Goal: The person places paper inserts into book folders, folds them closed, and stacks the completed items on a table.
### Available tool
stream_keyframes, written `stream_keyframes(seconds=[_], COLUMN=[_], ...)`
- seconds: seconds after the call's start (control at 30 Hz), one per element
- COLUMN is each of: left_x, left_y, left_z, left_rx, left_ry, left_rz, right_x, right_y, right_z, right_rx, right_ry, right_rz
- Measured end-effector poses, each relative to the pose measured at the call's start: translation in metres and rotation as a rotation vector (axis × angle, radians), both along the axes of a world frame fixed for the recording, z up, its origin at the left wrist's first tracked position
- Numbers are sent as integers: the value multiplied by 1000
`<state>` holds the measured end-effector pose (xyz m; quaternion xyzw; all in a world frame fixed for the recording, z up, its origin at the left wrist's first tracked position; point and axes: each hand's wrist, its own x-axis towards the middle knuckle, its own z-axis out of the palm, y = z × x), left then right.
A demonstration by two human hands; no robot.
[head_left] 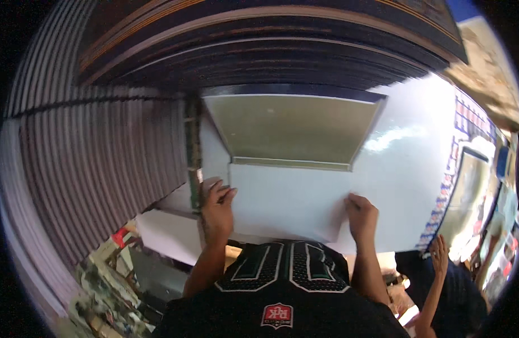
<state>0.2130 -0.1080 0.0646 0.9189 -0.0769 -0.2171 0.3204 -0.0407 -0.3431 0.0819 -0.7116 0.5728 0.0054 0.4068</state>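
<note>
A pale, smooth sheet (287, 194) lies in front of me on a white tabletop. Along its far side is a flat olive-grey board (299, 129) with a dark blue strip at its far edge. My left hand (217, 205) is closed in a pinch at the sheet's left edge. At the opposite edge, my right hand (362, 217) is closed too, thumb and fingers pressed together on the sheet. The fingertips' exact grip is hard to make out.
Beyond the board rises a stack of dark blue panels (271, 50). Tall layered stacks (101, 163) stand at left, beside a narrow greenish strip (193, 152). At right, a co-worker's hand (440, 253) is near another olive-grey board (465, 191) on the white tabletop (406, 186).
</note>
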Motion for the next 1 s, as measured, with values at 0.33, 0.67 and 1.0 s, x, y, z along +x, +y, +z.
stream_keyframes(seconds=[0.33,0.67,1.0], left_x=[3,4,0], left_y=[3,1,-1], left_z=[-5,1,0], left_rx=[-68,-57,-13], left_ry=[46,-24,-30], left_rz=[46,-21,-32], right_x=[5,5,0], right_y=[1,2,2], right_z=[2,2,0], right_rx=[137,126,17], right_ry=[-22,-43,-67], right_rz=[-104,-114,-50])
